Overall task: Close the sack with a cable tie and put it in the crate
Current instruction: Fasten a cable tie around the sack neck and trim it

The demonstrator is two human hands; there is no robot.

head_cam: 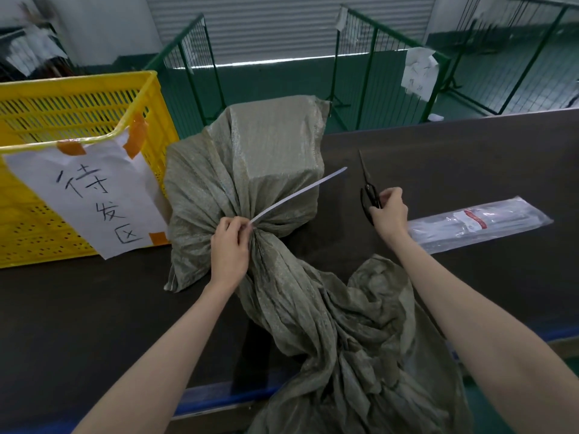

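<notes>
A grey-green woven sack with a boxy load lies on the dark table, its neck gathered and its loose end trailing toward me. A white cable tie circles the neck, its long tail sticking up to the right. My left hand pinches the tie at the gathered neck. To the right, my right hand grips the handles of black scissors that lie on the table, blades pointing away. The yellow crate stands at the left, right beside the sack.
A paper sign with handwriting is taped to the crate's front. A clear bag of cable ties lies on the table at the right. Green wire fence panels stand on the floor beyond the table.
</notes>
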